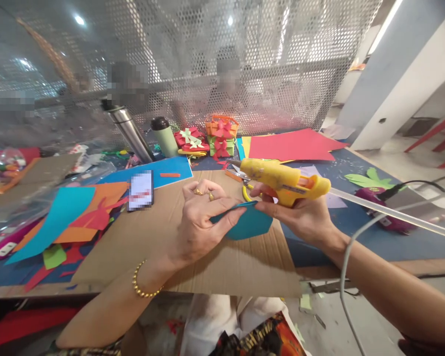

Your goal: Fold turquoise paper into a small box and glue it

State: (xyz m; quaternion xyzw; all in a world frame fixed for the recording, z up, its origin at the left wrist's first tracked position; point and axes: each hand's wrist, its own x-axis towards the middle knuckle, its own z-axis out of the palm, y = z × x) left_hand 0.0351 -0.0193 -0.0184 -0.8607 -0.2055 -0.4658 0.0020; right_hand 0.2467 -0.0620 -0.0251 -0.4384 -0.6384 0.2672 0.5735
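A folded piece of teal paper (250,225) is pinched along its upper edge by my left hand (207,217), thumb in front and fingers behind. My right hand (300,212) is wrapped round a yellow hot glue gun (282,178), its nozzle pointing left above the paper. Fingers of that hand also touch the right end of the paper's edge. A clear glue stick (393,212) runs out of the gun's back. Behind the gun lie scissors (246,192) with yellow handles, partly hidden. Brown cardboard (133,252) lies under my hands.
A phone (141,190), a steel flask (128,131) and a green bottle (165,138) stand or lie beyond. Small paper baskets (222,138) sit at the back, red sheets (292,146) beside them. Coloured scraps (74,217) lie left. A grey cable (344,277) crosses my right forearm.
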